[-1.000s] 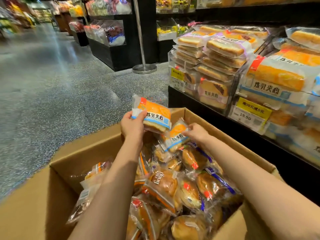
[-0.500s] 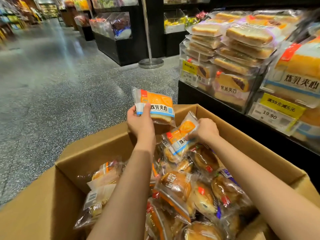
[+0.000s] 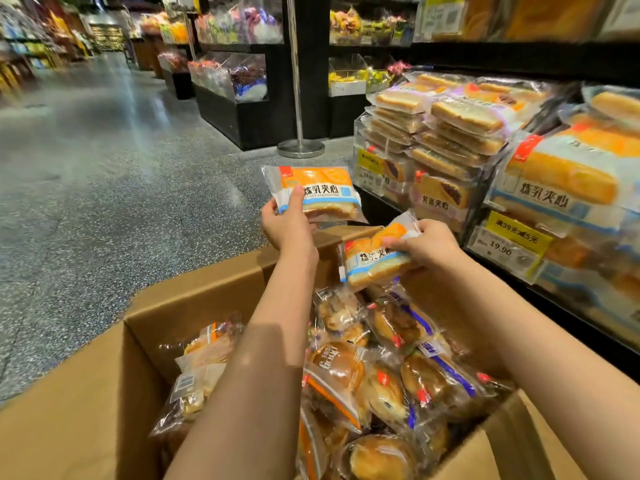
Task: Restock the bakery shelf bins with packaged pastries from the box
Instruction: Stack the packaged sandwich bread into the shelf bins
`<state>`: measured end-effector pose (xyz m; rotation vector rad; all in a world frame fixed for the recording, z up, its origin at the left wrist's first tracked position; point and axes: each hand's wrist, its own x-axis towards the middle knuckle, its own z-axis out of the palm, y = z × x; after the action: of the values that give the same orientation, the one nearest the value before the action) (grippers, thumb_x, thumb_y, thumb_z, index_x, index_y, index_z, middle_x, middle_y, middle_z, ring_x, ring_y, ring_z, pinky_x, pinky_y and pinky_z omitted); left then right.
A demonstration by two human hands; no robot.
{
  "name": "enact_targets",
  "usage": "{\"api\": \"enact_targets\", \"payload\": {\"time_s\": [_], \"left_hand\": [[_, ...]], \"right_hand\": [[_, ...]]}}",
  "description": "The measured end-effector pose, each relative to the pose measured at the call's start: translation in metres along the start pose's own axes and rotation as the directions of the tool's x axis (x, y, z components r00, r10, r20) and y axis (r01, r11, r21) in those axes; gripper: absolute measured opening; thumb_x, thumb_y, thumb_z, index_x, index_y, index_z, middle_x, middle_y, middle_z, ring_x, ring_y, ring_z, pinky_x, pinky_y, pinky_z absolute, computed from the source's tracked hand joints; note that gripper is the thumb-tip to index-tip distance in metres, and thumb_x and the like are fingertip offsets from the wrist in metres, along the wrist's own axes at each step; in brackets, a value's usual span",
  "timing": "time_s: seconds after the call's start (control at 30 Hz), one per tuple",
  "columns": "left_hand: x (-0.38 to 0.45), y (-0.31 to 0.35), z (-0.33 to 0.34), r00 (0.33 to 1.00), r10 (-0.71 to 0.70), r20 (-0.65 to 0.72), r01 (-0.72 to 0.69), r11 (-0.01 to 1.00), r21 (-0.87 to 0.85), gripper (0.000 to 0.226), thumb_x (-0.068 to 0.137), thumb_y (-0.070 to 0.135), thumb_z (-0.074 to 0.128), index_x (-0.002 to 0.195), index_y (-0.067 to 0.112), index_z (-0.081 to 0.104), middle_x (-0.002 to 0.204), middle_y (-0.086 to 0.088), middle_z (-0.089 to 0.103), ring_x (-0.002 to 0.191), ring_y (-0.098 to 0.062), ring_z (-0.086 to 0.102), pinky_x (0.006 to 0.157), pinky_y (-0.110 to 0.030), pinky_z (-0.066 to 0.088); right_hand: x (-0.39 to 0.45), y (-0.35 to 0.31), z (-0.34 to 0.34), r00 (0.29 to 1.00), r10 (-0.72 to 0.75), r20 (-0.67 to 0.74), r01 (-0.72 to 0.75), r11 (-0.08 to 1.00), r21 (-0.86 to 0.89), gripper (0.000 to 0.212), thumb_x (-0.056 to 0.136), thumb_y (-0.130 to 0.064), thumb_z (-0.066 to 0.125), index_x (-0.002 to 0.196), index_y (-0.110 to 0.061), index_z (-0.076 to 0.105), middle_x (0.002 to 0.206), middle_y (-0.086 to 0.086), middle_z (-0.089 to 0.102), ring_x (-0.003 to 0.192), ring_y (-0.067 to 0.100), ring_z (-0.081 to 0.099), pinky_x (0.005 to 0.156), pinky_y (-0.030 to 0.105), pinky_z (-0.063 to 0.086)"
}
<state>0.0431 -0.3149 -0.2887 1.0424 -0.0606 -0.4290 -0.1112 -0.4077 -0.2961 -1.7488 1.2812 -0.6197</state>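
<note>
An open cardboard box in front of me is full of several wrapped buns and pastries. My left hand grips an orange-and-white sandwich-bread packet, held up beyond the box's far edge. My right hand grips a second packet of the same kind, lifted just above the pastries at the box's far right. To the right stand the clear shelf bins, stacked with similar packets, and a nearer bin holding the same orange brand.
Yellow price tags hang on the bin fronts. A metal pole with a round base stands on the speckled floor beyond the box. Black display stands with candy bins line the aisle further back. Open floor lies to the left.
My right hand has pulled the second packet up out of the box. My left hand has raised its packet slightly. The view has shifted closer toward the shelf bins.
</note>
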Motion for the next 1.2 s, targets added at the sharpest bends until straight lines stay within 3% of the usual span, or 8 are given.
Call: {"api": "enact_targets", "payload": {"time_s": [0.33, 0.5, 0.63, 0.77, 0.87, 0.93, 1.03, 1.2], "left_hand": [[-0.064, 0.018, 0.066, 0.958, -0.095, 0.270, 0.144, 0.975, -0.167, 0.014, 0.092, 0.009, 0.046, 0.105, 0.012, 0.051, 0.093, -0.007, 0.063, 0.085, -0.020, 0.065, 0.056, -0.027, 0.054], [-0.107, 0.017, 0.111, 0.884, -0.002, 0.468, 0.146, 0.951, -0.272, 0.051, 0.097, 0.003, 0.039, 0.142, 0.026, 0.032, 0.122, -0.006, 0.059, 0.095, -0.017, 0.066, 0.062, -0.028, 0.056], [-0.140, 0.011, 0.140, 0.821, 0.019, 0.571, 0.184, 0.938, -0.295, 0.043, 0.102, 0.005, 0.031, 0.131, 0.030, 0.049, 0.140, -0.004, 0.050, 0.116, -0.022, 0.059, 0.070, -0.027, 0.057], [-0.165, 0.000, 0.157, 0.811, -0.041, 0.583, 0.287, 0.897, -0.337, 0.035, 0.103, 0.006, 0.033, 0.127, 0.021, 0.053, 0.138, -0.009, 0.050, 0.108, -0.021, 0.060, 0.070, -0.029, 0.058], [-0.177, -0.009, 0.162, 0.804, -0.057, 0.592, 0.308, 0.892, -0.332, 0.034, 0.103, 0.007, 0.032, 0.129, 0.018, 0.052, 0.127, -0.003, 0.054, 0.102, -0.017, 0.061, 0.074, -0.030, 0.059], [-0.183, -0.015, 0.164, 0.806, -0.063, 0.589, 0.298, 0.902, -0.312, 0.036, 0.104, 0.008, 0.032, 0.134, 0.018, 0.050, 0.112, 0.005, 0.055, 0.097, -0.014, 0.061, 0.074, -0.029, 0.058], [-0.190, -0.019, 0.164, 0.805, -0.083, 0.588, 0.293, 0.917, -0.272, 0.037, 0.104, 0.009, 0.032, 0.135, 0.021, 0.048, 0.115, 0.001, 0.055, 0.099, -0.015, 0.061, 0.074, -0.029, 0.058], [-0.187, -0.019, 0.162, 0.798, -0.057, 0.599, 0.241, 0.943, -0.230, 0.041, 0.104, 0.010, 0.031, 0.142, 0.025, 0.039, 0.126, -0.006, 0.055, 0.103, -0.017, 0.064, 0.070, -0.028, 0.059]], "right_hand": [[-0.070, -0.049, -0.131, 0.987, -0.060, -0.146, 0.092, 0.970, 0.224, 0.057, 0.075, -0.010, 0.079, 0.124, -0.007, 0.050, 0.114, 0.019, 0.060, 0.070, 0.028, 0.067, 0.049, 0.036, 0.058], [-0.100, -0.061, -0.193, 0.951, -0.113, -0.287, 0.214, 0.911, 0.351, 0.095, 0.072, -0.004, 0.080, 0.149, -0.024, 0.029, 0.138, -0.002, 0.038, 0.089, 0.026, 0.067, 0.050, 0.035, 0.058], [-0.121, -0.060, -0.237, 0.884, -0.203, -0.420, 0.341, 0.896, 0.284, 0.063, 0.080, 0.001, 0.071, 0.137, -0.015, 0.049, 0.125, 0.006, 0.053, 0.061, 0.015, 0.065, 0.044, 0.025, 0.054], [-0.116, -0.039, -0.269, 0.768, -0.153, -0.621, 0.352, 0.912, 0.211, 0.031, 0.075, -0.020, 0.076, 0.105, -0.017, 0.070, 0.108, 0.012, 0.067, 0.085, 0.023, 0.068, 0.069, 0.036, 0.059], [-0.114, -0.026, -0.284, 0.630, -0.087, -0.772, 0.292, 0.947, 0.131, 0.040, 0.076, -0.033, 0.074, 0.114, -0.020, 0.068, 0.119, 0.006, 0.063, 0.104, 0.023, 0.063, 0.091, 0.041, 0.053], [-0.116, -0.013, -0.289, 0.619, -0.083, -0.781, 0.014, 0.995, -0.094, 0.046, 0.084, -0.037, 0.069, 0.125, -0.017, 0.061, 0.132, 0.011, 0.050, 0.120, 0.026, 0.050, 0.102, 0.038, 0.043], [-0.123, -0.004, -0.280, 0.576, -0.190, -0.795, -0.447, 0.741, -0.501, 0.046, 0.085, -0.039, 0.065, 0.121, -0.010, 0.059, 0.144, 0.020, 0.028, 0.132, 0.035, 0.026, 0.106, 0.043, 0.027], [-0.114, 0.005, -0.267, 0.797, -0.415, -0.440, -0.091, 0.637, -0.766, 0.060, 0.098, -0.050, 0.036, 0.151, -0.025, 0.023, 0.160, 0.013, -0.003, 0.147, 0.028, -0.007, 0.118, 0.045, 0.007]]}}
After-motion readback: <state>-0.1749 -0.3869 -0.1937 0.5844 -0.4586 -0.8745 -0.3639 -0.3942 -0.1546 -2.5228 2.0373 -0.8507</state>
